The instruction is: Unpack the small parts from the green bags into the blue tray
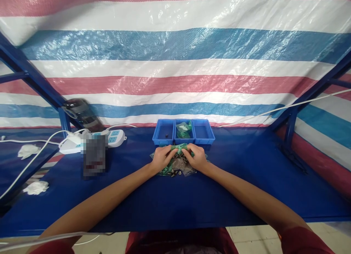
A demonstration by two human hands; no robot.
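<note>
My left hand [161,157] and my right hand [197,157] are together on the blue table [170,203], both gripping a small green plastic bag [179,148] by its top edge. Under the hands lies a heap of small dark parts and clear bags [178,170]. Just beyond the hands stand three small blue trays in a row: the left tray [163,131] holds a dark bit, the middle tray [184,131] holds green bags, and the right tray [203,131] looks bare inside.
A white power strip [109,137] with cables lies at the left, a blurred dark object [94,155] in front of it and a dark bottle [82,113] behind. White crumpled cloths [35,187] lie far left. A striped tarp [175,64] backs the table; blue frame posts stand both sides.
</note>
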